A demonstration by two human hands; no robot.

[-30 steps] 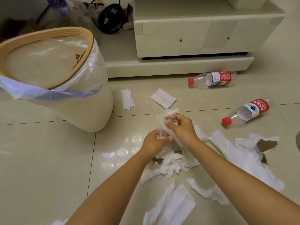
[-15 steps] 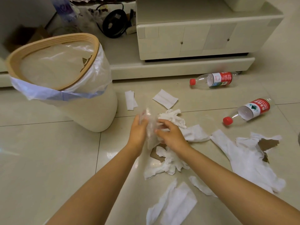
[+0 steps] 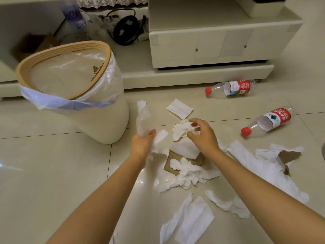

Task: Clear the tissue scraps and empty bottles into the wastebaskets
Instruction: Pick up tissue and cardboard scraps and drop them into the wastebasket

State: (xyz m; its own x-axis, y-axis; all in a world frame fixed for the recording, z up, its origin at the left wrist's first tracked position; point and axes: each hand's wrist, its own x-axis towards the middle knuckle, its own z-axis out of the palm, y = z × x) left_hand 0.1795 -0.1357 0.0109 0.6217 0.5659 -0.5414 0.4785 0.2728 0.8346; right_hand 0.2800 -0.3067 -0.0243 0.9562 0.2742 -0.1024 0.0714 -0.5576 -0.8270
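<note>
My left hand grips a blurred, translucent piece of plastic wrap, raised toward the wastebasket, a cream bin with a tan rim and a clear liner. My right hand pinches a crumpled white tissue above a pile of tissue scraps and torn brown cardboard. Two empty bottles with red caps and red labels lie on the floor: one by the cabinet base, the other nearer on the right.
More tissue scraps lie scattered: a long torn sheet at right, folded pieces in front, a flat square behind. A cream TV cabinet stands at the back, with cables and clutter to its left.
My hands have parted. The left hand has carried the plastic wrap left and up toward the wastebasket; the right hand stays over the pile, holding a tissue.
</note>
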